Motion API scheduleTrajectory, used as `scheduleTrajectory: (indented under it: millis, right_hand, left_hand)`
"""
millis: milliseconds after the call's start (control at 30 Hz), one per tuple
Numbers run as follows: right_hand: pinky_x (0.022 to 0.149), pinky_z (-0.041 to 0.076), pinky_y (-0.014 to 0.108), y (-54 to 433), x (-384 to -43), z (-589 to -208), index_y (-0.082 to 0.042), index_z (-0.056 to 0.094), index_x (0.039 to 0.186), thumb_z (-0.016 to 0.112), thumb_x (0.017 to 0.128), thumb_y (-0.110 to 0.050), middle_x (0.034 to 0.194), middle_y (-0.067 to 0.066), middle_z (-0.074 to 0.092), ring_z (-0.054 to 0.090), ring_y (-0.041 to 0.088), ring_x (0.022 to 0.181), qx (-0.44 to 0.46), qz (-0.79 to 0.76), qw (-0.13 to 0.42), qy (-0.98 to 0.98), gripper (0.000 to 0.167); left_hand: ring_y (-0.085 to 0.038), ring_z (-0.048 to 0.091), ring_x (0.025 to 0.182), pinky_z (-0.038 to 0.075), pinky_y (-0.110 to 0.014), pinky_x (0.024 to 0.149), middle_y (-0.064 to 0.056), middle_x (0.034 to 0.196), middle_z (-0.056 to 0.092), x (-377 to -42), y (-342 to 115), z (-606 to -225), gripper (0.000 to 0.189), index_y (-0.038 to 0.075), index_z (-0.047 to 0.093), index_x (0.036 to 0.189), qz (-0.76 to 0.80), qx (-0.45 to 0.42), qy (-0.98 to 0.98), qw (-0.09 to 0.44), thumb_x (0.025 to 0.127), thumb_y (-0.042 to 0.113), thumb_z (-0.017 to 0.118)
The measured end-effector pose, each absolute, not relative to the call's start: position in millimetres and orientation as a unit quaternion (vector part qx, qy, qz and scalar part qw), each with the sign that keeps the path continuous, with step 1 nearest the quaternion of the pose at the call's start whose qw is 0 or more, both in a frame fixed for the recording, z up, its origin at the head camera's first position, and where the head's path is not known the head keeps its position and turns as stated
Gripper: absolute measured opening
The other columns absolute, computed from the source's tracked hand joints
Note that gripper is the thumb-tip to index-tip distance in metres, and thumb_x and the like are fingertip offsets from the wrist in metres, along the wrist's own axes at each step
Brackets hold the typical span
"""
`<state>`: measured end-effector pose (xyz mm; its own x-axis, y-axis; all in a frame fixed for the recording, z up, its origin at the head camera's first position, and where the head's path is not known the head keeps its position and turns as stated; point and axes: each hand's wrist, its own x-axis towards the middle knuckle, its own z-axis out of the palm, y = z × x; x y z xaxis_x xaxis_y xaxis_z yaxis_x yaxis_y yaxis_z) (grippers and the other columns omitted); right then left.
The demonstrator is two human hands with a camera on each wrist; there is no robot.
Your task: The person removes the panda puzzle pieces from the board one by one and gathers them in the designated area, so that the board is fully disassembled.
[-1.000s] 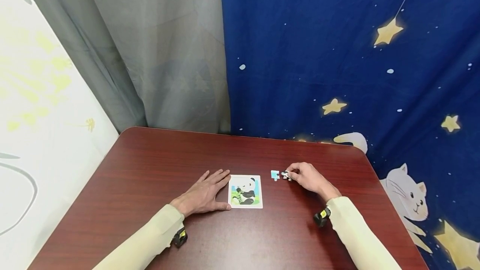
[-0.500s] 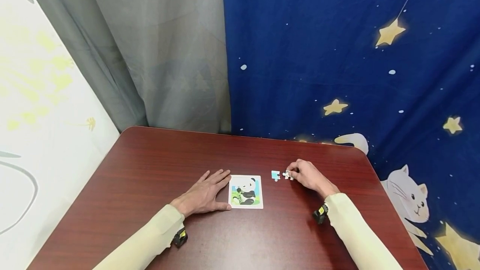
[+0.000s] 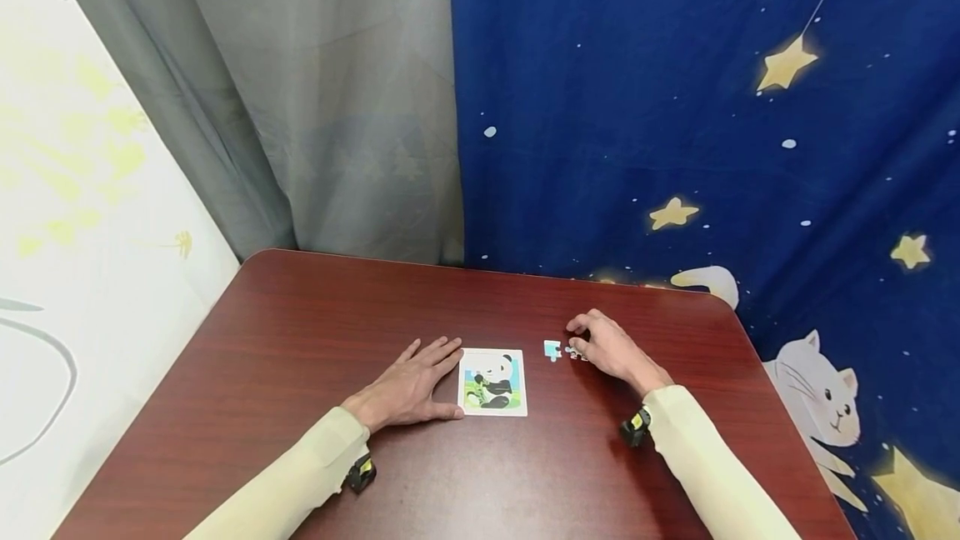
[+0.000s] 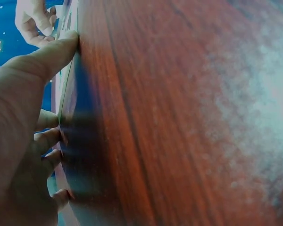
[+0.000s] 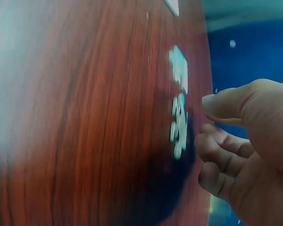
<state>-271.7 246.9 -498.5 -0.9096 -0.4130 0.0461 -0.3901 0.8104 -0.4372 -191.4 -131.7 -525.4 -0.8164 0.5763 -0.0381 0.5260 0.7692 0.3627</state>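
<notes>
A square panda jigsaw puzzle (image 3: pixel 491 382) with a white frame lies flat on the table. My left hand (image 3: pixel 405 387) rests spread at its left side, thumb and fingertips right at the frame's edge. To the right of the puzzle lie two loose jigsaw pieces side by side: a light-blue puzzle piece (image 3: pixel 552 349) and a pale puzzle piece (image 5: pixel 180 129) with dark patches. Over the second one hovers my right hand (image 3: pixel 611 348), partly hiding it in the head view. In the right wrist view its bent fingers and thumb stand apart from that piece, with nothing between them.
The dark red wooden table (image 3: pixel 337 298) has rounded far corners. Behind it hang a grey curtain (image 3: pixel 360 107) and a blue star-patterned curtain (image 3: pixel 600 107). A white patterned surface (image 3: pixel 90 215) stands at the left.
My right hand has let go of the pale piece, which it pinched earlier, and its fingers have spread and lifted slightly. The left hand and the panda puzzle stay in place.
</notes>
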Motion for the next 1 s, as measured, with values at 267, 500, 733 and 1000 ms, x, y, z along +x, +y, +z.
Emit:
scheduleTrajectory:
  millis: [267,500,733,1000]
  right_hand:
    - [0.088,0.057,0.038,213,-258,-497,-0.007,0.076,0.116,0.071,0.097,-0.009,0.106,0.004,0.07,0.068,0.017,0.096,-0.255,-0.226,0.045,0.939,0.02]
    - [0.088,0.057,0.036,186,-250,-499,-0.011,0.076,0.117,0.075,0.097,-0.012,0.106,0.002,0.069,0.068,0.017,0.097,-0.279,-0.21,0.066,0.935,0.02]
    - [0.086,0.057,0.034,171,-245,-501,-0.011,0.076,0.12,0.076,0.097,-0.014,0.105,0.002,0.069,0.069,0.018,0.097,-0.31,-0.211,0.073,0.924,0.024]
    - [0.076,0.048,0.025,166,-241,-502,-0.015,0.078,0.127,0.072,0.099,-0.014,0.102,-0.001,0.065,0.058,0.01,0.084,-0.295,-0.204,0.09,0.929,0.028]
  left_hand:
    - [-0.035,0.028,0.165,0.021,-0.064,0.133,-0.01,0.176,0.033,-191,-133,-526,0.097,0.008,0.039,0.165,0.171,0.294,0.938,0.073,0.094,0.065,0.071]
    - [-0.035,0.028,0.165,0.021,-0.065,0.133,-0.01,0.176,0.032,-192,-132,-526,0.096,0.008,0.039,0.165,0.171,0.295,0.937,0.074,0.094,0.064,0.071]
    - [-0.035,0.029,0.165,0.021,-0.065,0.133,-0.01,0.176,0.033,-193,-132,-526,0.096,0.008,0.04,0.165,0.17,0.293,0.938,0.071,0.094,0.064,0.071]
    - [-0.035,0.028,0.166,0.021,-0.065,0.133,-0.01,0.176,0.032,-192,-131,-525,0.096,0.008,0.039,0.165,0.173,0.292,0.938,0.076,0.094,0.064,0.072]
